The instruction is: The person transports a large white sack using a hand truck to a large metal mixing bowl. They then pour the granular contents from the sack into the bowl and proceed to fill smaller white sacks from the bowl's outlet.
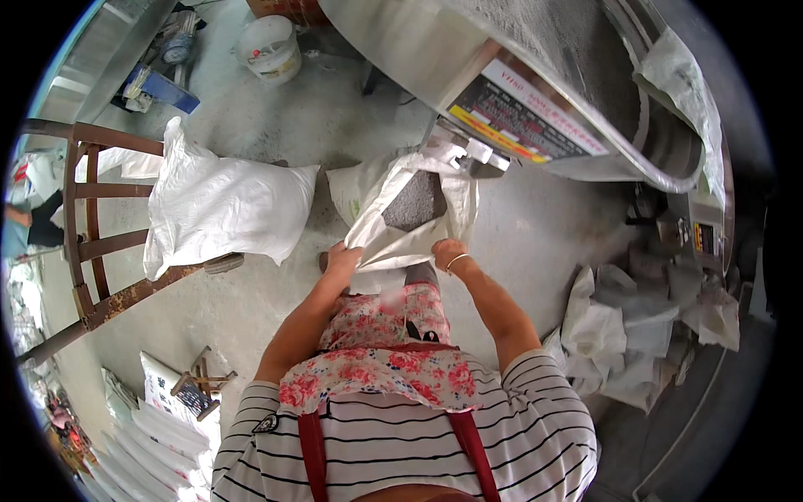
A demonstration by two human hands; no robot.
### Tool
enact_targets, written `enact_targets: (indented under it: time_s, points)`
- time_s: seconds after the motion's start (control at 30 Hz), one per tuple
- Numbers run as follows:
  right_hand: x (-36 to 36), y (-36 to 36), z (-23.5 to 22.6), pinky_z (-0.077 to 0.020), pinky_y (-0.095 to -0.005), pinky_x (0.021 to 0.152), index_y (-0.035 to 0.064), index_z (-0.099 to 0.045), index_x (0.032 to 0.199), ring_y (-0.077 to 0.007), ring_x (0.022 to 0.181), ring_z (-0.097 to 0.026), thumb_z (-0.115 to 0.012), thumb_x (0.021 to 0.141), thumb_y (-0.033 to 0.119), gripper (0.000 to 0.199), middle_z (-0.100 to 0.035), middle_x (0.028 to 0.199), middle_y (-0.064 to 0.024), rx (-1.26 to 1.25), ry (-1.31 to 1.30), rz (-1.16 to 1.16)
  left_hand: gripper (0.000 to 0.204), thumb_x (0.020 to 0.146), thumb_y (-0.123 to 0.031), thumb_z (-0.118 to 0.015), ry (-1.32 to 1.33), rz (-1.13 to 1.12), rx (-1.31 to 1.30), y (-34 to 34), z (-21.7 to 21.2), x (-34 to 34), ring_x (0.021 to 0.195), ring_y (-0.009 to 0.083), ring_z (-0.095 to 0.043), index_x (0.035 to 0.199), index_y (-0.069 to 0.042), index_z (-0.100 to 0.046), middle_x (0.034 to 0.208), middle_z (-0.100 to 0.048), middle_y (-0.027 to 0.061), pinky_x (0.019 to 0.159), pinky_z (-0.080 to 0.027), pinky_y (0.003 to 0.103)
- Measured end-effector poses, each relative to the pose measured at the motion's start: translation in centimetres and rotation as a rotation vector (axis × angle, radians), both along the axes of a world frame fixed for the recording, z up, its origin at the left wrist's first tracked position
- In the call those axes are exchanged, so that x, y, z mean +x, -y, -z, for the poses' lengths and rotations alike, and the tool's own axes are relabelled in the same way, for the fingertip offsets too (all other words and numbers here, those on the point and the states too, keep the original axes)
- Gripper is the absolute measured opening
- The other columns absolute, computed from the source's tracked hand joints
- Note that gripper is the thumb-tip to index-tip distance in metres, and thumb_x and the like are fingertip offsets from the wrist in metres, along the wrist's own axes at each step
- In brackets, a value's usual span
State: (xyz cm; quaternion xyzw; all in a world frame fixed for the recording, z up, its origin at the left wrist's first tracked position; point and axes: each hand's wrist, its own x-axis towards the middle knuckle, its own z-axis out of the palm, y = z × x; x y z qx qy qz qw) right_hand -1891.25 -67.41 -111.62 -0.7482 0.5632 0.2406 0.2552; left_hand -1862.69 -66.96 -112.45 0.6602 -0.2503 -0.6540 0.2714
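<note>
In front of me a white woven sack (376, 219) hangs or stands with its mouth spread wide. Grey granules (416, 202) show inside it. My left hand (343, 259) is closed on the near left edge of the mouth. At the near right edge, my right hand (447, 250), with a bracelet at the wrist, grips the rim too. The far side of the mouth reaches up around the metal spout (475, 155) of a large machine; how it is attached there I cannot make out. The lower part of the sack is mostly hidden.
A filled white sack (234, 205) lies on a rusty metal hand truck (92, 247) at left. The steel machine tub (401, 42) overhangs from above right. Crumpled sacks (619, 335) are piled at right. Stacked sacks (150, 443), a small stool (201, 386) and a white bucket (269, 50) stand around.
</note>
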Motion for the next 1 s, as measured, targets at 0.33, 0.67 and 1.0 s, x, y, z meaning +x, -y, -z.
enact_targets:
  time_s: [0.33, 0.67, 1.0]
  points:
    - [7.8, -4.8, -7.2, -0.0491, -0.0424, 0.066, 0.0101, -0.062, 0.084, -0.0308, 0.081, -0.063, -0.049, 0.071, 0.014, 0.019, -0.064, 0.085, -0.0126, -0.002, -0.012, -0.084, 0.028, 0.067, -0.01, -0.055, 0.215, 0.092, -0.026, -4.6, 0.0, 8.1, 0.062, 0.0198, -0.055, 0.091, 0.005, -0.059, 0.074, -0.059, 0.0103, 0.052, -0.041, 0.034]
    - [12.9, -5.1, -12.2, -0.0495, -0.0424, 0.072, 0.0121, -0.065, 0.09, -0.0308, 0.088, -0.061, -0.055, 0.074, 0.023, 0.021, -0.063, 0.093, -0.0129, 0.285, 0.146, -0.156, 0.028, 0.062, -0.008, -0.054, 0.48, 0.219, -0.08, -3.4, -7.7, 15.1, 0.054, 0.0219, -0.055, 0.086, 0.005, -0.061, 0.065, -0.058, 0.0121, 0.046, -0.043, 0.036]
    - [5.6, 3.5, -9.6, -0.0439, -0.0442, 0.074, 0.0067, -0.055, 0.089, -0.0308, 0.098, -0.054, -0.065, 0.067, 0.027, 0.032, -0.058, 0.098, -0.0139, -0.396, 0.699, -0.016, 0.029, 0.059, -0.007, -0.056, 0.632, 0.042, 0.08, -2.3, -10.5, 13.3, 0.054, 0.0199, -0.056, 0.085, 0.005, -0.063, 0.067, -0.058, 0.01, 0.046, -0.044, 0.035]
